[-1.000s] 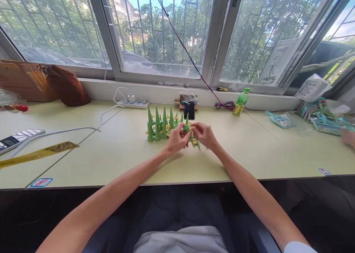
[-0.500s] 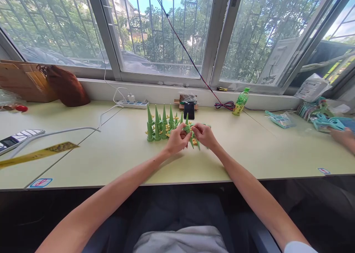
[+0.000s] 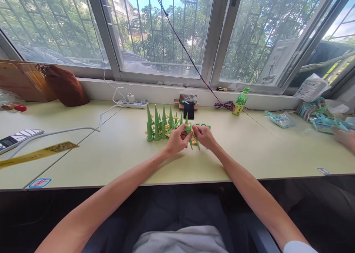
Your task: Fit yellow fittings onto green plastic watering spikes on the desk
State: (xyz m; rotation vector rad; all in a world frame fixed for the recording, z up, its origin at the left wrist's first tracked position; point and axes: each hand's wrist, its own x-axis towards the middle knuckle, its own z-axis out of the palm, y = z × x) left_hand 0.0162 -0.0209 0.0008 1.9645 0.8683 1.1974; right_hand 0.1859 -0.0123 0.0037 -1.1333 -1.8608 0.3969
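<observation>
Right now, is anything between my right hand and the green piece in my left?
Nothing visible stands in the way: your right hand is right beside the green piece in your left hand, though the fingers partly hide it.

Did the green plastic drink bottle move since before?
No. The green plastic drink bottle still stands just right of the coiled dark cable, below the window.

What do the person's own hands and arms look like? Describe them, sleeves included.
The left hand and right hand are bare, without gloves. Both forearms are uncovered, with no watch or bracelet visible at either wrist. A white or very pale sleeve shows on the right arm; no sleeve shows on the left arm.
</observation>
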